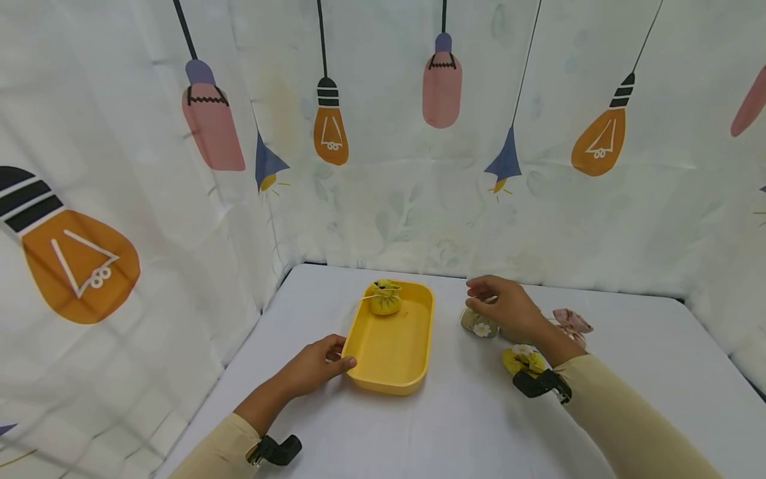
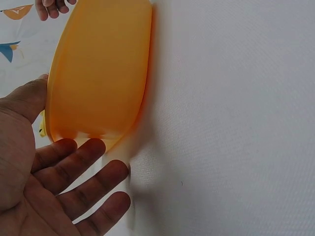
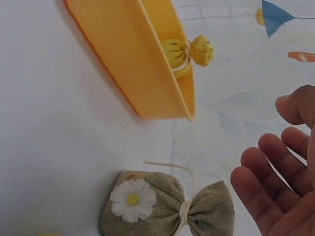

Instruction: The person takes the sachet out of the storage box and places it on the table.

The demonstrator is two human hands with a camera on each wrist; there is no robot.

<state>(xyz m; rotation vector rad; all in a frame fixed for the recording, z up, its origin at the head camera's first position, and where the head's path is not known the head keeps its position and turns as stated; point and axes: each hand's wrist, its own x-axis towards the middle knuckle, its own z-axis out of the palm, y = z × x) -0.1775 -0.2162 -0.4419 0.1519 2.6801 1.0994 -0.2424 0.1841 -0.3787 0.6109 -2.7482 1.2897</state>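
Note:
My left hand (image 1: 314,366) grips the near-left corner of a yellow plastic tray (image 1: 391,356), thumb at the rim and fingertips against the outer wall. Inside the tray, at its far end, sits a small yellow drawstring pouch (image 1: 385,304). My right hand (image 1: 509,309) hovers with nothing in it over a grey-green drawstring pouch (image 1: 479,326). That pouch carries a white daisy (image 3: 132,200) and a pale cord tied round its neck; in the right wrist view the fingers are apart from it, loosely bent.
Beneath the right forearm lies a yellow pouch (image 1: 522,362) with a white flower. A pink pouch (image 1: 572,322) is to the right, partly behind the wrist. White cloth covers the table (image 1: 455,426); a curtain printed with lamps (image 1: 383,213) hangs along its back and left.

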